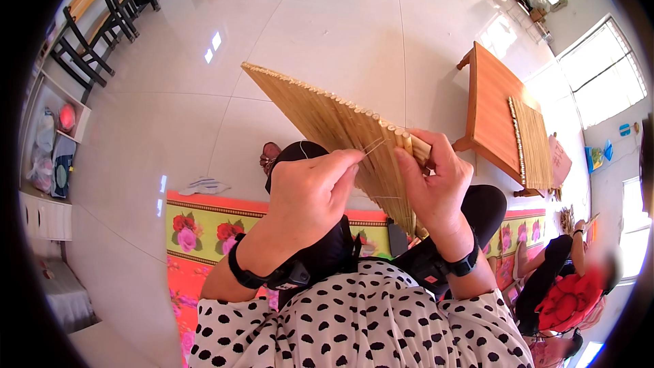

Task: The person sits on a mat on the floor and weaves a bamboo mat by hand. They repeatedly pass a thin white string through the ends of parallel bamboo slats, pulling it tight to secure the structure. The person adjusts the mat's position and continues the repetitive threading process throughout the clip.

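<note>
Pinching a thin pale cord (373, 146) between thumb and fingertips, the left hand (308, 187) sits just beside the face of a reed mat (327, 112). From where I stand, the right hand (441, 174) has hold of the mat's near edge, its thumb pressed on the face and its fingers curled round the last stalks. The mat rises at a slant in front of the seated person, between the dark-clad knees, one corner reaching away over the pale tiled floor (157, 143). Round cut ends line its top edge, and another strand of cord crosses the reeds lower down. Both wrists wear black bands, and the person's top (361, 320) is white with black spots.

Near the mat's lower end I can see a dark phone-like slab (397, 238). A flowered cloth (211, 215) spreads over the floor, with a striped rag (204, 185) just beyond its edge. Over to the right, a brown wooden surface (492, 88) carries a second mat (535, 143), and below it a person in red (571, 300) sits with an arm raised. Dark-framed chairs (109, 17) stand to the far left.
</note>
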### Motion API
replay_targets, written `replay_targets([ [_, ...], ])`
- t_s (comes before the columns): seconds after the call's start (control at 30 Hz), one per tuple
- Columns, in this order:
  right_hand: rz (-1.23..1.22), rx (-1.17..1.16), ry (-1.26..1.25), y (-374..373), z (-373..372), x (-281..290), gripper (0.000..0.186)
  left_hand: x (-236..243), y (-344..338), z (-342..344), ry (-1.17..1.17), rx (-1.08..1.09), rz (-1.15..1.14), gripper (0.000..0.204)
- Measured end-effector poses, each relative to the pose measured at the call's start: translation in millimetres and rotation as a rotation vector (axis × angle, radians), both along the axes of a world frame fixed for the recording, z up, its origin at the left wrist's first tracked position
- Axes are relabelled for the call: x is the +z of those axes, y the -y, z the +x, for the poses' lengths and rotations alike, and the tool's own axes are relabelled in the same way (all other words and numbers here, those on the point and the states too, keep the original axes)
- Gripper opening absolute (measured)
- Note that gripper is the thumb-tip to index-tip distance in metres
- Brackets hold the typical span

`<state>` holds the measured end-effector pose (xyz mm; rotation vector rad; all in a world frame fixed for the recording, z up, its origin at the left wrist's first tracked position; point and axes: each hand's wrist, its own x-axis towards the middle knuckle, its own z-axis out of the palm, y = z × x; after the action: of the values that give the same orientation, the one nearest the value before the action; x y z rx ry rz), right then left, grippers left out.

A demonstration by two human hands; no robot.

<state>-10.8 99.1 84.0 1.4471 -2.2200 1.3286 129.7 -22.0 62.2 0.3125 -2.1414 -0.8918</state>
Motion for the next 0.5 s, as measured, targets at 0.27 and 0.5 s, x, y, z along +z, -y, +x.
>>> replay_targets([
  [0.27, 0.036, 0.155, -0.013, -10, -8, -4, 0.027, 4, -2, 9, 0.067, -0.068, 0.033, 0.016],
  [0.5, 0.041, 0.236, -0.027, -23, -7, -11, 0.03, -4, -11, 17, 0.077, -0.122, 0.086, 0.015],
])
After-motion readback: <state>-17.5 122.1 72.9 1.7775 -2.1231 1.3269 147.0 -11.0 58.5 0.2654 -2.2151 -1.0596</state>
